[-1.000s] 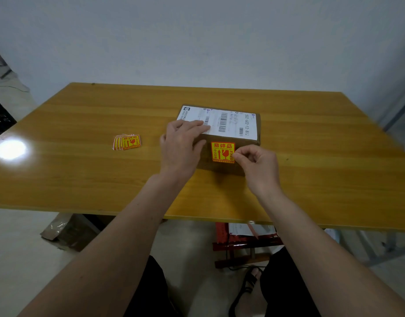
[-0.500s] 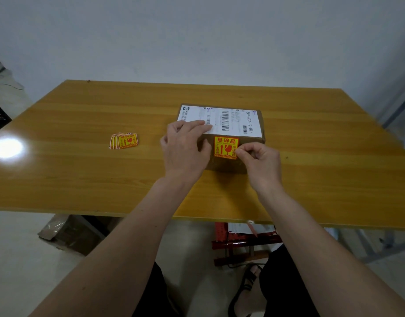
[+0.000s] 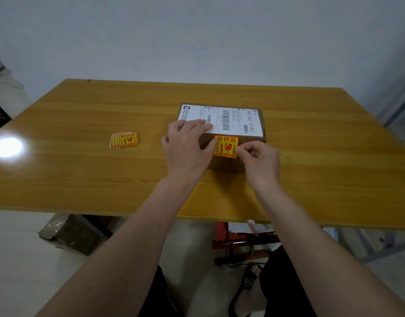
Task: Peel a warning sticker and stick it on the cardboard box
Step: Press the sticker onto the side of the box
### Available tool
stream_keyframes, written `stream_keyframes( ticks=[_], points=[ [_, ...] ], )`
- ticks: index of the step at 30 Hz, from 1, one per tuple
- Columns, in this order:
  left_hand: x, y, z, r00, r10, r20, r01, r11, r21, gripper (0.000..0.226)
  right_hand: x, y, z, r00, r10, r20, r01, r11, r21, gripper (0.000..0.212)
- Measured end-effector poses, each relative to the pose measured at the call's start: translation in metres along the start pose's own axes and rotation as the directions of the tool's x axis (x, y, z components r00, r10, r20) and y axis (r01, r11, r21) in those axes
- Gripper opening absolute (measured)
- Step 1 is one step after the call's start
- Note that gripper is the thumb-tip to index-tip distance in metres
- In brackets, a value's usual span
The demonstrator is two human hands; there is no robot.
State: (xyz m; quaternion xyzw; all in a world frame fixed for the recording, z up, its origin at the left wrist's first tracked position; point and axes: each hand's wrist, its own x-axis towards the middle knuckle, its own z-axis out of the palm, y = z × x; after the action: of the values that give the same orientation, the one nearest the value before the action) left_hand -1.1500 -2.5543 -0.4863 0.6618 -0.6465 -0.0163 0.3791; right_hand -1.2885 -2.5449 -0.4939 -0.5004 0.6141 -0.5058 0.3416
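A brown cardboard box (image 3: 254,139) with a white shipping label (image 3: 233,120) on top sits mid-table. An orange and yellow warning sticker (image 3: 226,146) lies against its near side face. My left hand (image 3: 185,147) rests on the box's near-left top edge, thumb touching the sticker's left edge. My right hand (image 3: 258,161) has its fingers curled, thumb and forefinger pinched at the sticker's right edge.
A small fanned stack of spare warning stickers (image 3: 125,140) lies on the wooden table (image 3: 82,175) to the left. A bright light glare marks the table's far-left. Under the table are a brown package (image 3: 71,234) and a red rack (image 3: 242,239).
The sticker has moved up slightly on the box's side face with my right hand. My left thumb now touches its left edge. The left hand stays on the box.
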Motion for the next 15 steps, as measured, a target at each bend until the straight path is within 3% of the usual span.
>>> stream_keyframes(
  ticks=[15],
  points=[
    [0.0009, 0.0020, 0.0014, 1.000, -0.022, -0.021, 0.022, 1.000, -0.015, 0.036, -0.0008, -0.0021, 0.0028, 1.000, 0.017, -0.021, -0.017, 1.000, -0.024, 0.019]
  ],
)
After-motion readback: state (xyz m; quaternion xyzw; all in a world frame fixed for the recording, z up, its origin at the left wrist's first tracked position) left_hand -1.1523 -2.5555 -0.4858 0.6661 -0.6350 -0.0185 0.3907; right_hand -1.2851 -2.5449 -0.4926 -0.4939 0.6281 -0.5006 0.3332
